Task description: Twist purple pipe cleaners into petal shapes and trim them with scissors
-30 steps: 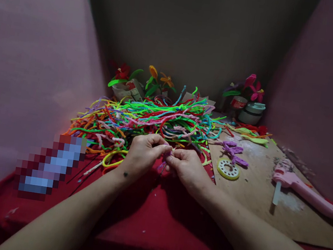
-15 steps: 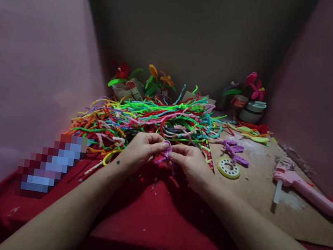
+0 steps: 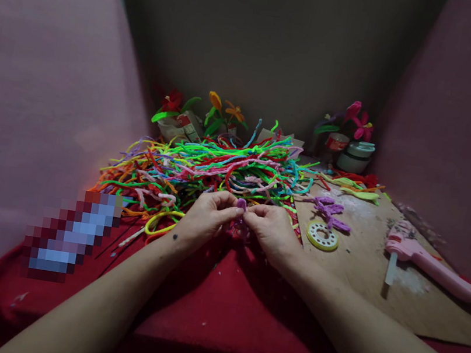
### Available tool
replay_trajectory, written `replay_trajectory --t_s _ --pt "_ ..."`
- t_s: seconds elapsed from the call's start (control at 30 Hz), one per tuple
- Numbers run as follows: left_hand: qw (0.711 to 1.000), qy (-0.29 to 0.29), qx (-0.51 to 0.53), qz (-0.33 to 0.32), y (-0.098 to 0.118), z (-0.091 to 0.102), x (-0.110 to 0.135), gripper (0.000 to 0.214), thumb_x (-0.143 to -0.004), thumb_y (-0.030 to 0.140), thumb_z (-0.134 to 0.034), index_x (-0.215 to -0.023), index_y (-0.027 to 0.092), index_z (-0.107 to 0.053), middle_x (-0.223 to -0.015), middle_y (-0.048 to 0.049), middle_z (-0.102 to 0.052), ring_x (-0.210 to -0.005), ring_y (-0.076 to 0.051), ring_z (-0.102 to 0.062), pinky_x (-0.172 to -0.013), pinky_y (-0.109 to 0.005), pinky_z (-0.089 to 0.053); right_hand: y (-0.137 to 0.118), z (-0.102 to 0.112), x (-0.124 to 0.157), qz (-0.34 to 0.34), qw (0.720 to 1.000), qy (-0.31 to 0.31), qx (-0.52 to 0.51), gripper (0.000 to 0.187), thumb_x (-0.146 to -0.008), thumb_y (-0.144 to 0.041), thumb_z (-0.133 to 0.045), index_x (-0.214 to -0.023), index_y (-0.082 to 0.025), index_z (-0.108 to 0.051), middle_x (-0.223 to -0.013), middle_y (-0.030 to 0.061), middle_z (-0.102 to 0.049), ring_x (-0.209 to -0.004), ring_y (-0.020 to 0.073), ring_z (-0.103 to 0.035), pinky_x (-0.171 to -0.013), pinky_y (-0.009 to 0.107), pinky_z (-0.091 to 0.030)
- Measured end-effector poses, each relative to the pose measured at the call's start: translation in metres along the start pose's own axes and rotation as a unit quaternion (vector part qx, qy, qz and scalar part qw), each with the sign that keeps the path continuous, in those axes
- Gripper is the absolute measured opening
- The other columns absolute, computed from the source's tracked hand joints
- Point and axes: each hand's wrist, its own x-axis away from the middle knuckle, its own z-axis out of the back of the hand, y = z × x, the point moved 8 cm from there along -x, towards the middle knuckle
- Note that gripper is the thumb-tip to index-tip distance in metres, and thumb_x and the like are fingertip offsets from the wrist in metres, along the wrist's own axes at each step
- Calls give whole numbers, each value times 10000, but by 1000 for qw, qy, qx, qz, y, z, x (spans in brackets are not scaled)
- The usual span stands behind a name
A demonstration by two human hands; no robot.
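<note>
Between my two hands is a small purple pipe-cleaner piece point(image 3: 242, 204), bent into a loop, its lower part dark and partly hidden by my fingers. My left hand point(image 3: 211, 215) pinches it from the left with thumb and fingertips. From the right, my right hand point(image 3: 273, 226) grips it the same way, and the fingertips of both hands nearly meet. More purple pipe-cleaner shapes point(image 3: 332, 211) lie on the brown board to the right. Beyond my hands spreads a heap of multicoloured pipe cleaners point(image 3: 228, 166).
A pink hot glue gun point(image 3: 434, 268) and a yellow-rimmed disc with holes point(image 3: 322, 237) rest on the brown board point(image 3: 361, 284). Yellow-handled scissors point(image 3: 157, 224) lie left of my hands. Pipe-cleaner flowers point(image 3: 360, 124) in containers stand at the back. Red cloth point(image 3: 215, 315) covers the table.
My hands have drawn closer together, the left one shifting right. The purple loop now looks narrower and sits slightly farther right. The yellow scissor handles show more.
</note>
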Motion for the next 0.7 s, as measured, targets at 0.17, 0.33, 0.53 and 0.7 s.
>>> replay_trajectory --t_s 0.17,0.33,0.53,0.7 --pt "1000 1 19 -20 2 0 0 181 -661 286 -633 -658 120 -561 -537 56 -487 -474 -47 -378 -472 -183 -286 3 -2 -1 12 1000 -9 -1 147 -654 -176 -506 -523 -138 -561 -421 -29 -500 -355 62 -386 -360 194 -255" --pt "999 -4 12 -38 4 4 -2 166 -666 273 -630 -677 116 -580 -550 52 -492 -485 -46 -376 -477 -182 -289 6 -8 -2 6 996 -51 -69 129 -665 -211 -547 -560 -137 -560 -450 -24 -522 -389 72 -429 -409 200 -330" --pt "997 -38 70 -13 -2 4 -4 158 -638 250 -668 -712 123 -612 -618 24 -554 -525 -58 -455 -516 -188 -348 2 -12 1 -13 993 -88 -72 162 -629 -270 -650 -575 -128 -593 -478 -22 -552 -398 67 -450 -431 206 -343" --pt "980 -102 160 54 -15 -1 -5 282 -617 246 -696 -882 163 -642 -712 -9 -605 -524 -69 -507 -506 -201 -376 4 -16 3 -42 988 -116 -92 176 -592 -257 -677 -523 -119 -594 -461 -6 -566 -389 76 -460 -438 218 -353"
